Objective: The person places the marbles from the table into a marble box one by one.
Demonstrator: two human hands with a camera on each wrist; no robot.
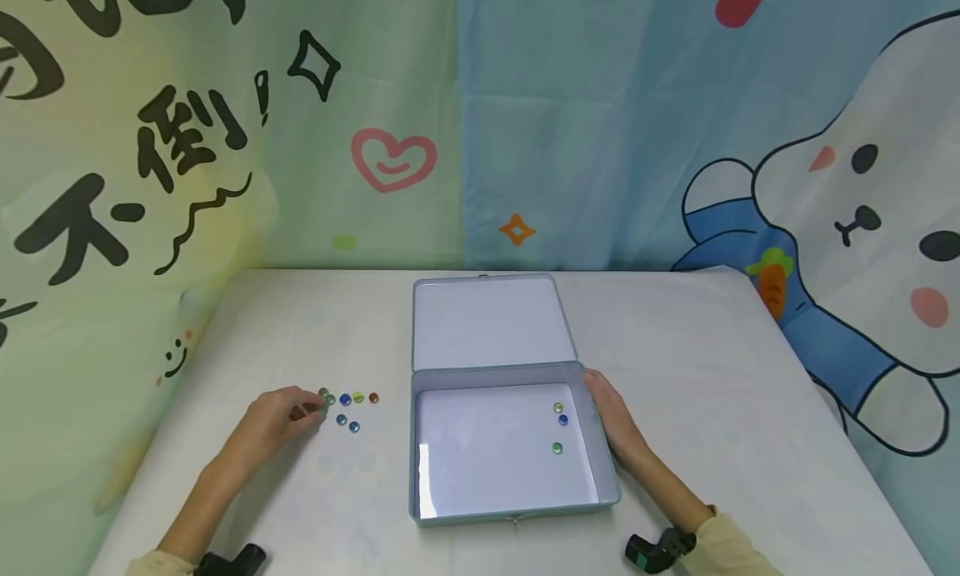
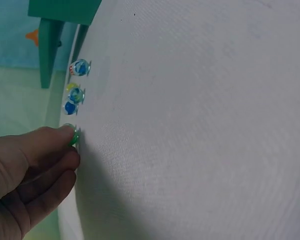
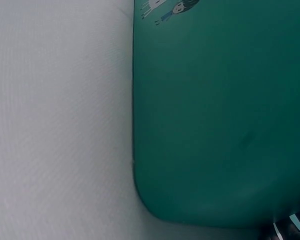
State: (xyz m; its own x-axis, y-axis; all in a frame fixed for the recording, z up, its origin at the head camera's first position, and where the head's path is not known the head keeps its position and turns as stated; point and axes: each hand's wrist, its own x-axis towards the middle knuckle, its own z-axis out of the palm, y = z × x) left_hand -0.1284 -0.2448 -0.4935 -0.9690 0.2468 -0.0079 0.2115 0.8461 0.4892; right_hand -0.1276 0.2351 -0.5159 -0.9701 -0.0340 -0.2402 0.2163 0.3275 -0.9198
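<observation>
In the head view, the left hand (image 1: 277, 422) is low in the left half of the frame, its thumb and fingers closed in a pinch on a green marble (image 2: 74, 138). That marble shows at the left edge of the left wrist view, at the tips of the thumb and finger. Just right of this hand in the head view, several loose marbles (image 1: 345, 399) lie on the white table (image 1: 720, 409): blue, yellowish green and reddish brown ones among them

The open box (image 1: 487, 451) sits at the lower centre, its lid (image 1: 491, 326) tipped back towards the middle of the frame. Inside, near the right wall, are two green marbles (image 1: 557, 448) and a blue marble (image 1: 563, 419) between them. The right hand (image 1: 613, 413) touches the outside of the box's right wall; how far its fingers bend I cannot tell. The right wrist view shows the box's green outside, with a small printed figure (image 3: 185, 6) at the top. Across the top of the head view hangs a printed curtain (image 1: 555, 142) with a large white cartoon animal (image 1: 877, 276) at right
</observation>
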